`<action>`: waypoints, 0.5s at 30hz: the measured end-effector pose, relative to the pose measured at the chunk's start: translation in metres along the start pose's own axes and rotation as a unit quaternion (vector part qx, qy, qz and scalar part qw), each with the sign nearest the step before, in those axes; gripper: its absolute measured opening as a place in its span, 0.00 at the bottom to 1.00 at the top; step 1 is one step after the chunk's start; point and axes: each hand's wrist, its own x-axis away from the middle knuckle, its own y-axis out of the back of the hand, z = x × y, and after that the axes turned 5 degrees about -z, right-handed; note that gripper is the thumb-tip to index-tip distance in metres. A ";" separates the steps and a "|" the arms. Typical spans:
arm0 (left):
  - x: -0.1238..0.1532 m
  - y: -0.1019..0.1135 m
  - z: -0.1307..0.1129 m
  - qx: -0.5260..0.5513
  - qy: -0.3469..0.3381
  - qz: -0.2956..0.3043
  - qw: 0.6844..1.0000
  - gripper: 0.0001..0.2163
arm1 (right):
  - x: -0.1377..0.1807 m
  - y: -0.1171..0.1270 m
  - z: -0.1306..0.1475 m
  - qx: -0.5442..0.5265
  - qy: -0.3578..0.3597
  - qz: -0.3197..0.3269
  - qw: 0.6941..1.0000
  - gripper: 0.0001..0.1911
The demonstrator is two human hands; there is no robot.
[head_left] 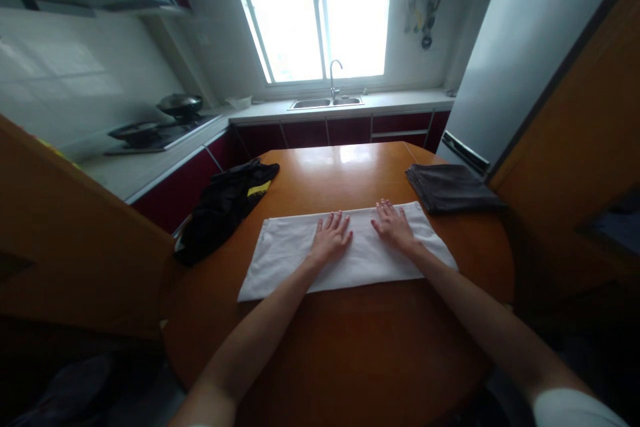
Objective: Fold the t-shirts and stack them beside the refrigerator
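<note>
A white cloth [285, 253], folded into a wide rectangle, lies flat on the wooden table [350, 347]; its exact kind cannot be made out. My left hand [332, 237] rests palm down near the cloth's middle, fingers spread. To its right, my right hand [394, 225] presses flat on the same cloth, its fingertips close to the far edge. Both hands are open, with no cloth gripped in them.
A rumpled black garment [220, 207] with a yellow patch lies at the table's left edge. On the right sits a folded dark grey cloth [453, 188]. Beyond are a sink [313, 104], a stove with pans [180, 105] and a fridge [505, 53].
</note>
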 end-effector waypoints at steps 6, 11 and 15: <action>0.003 0.003 -0.005 0.018 0.002 -0.002 1.000 0.28 | -0.004 -0.005 -0.026 0.026 -0.014 0.001 1.000 0.34; -0.001 0.012 0.008 0.060 0.033 -0.035 0.997 0.27 | -0.005 -0.013 -0.037 0.032 -0.025 0.012 0.999 0.34; 0.011 0.022 0.049 0.012 0.097 -0.063 0.993 0.26 | -0.005 -0.018 -0.040 0.033 -0.026 0.007 0.999 0.33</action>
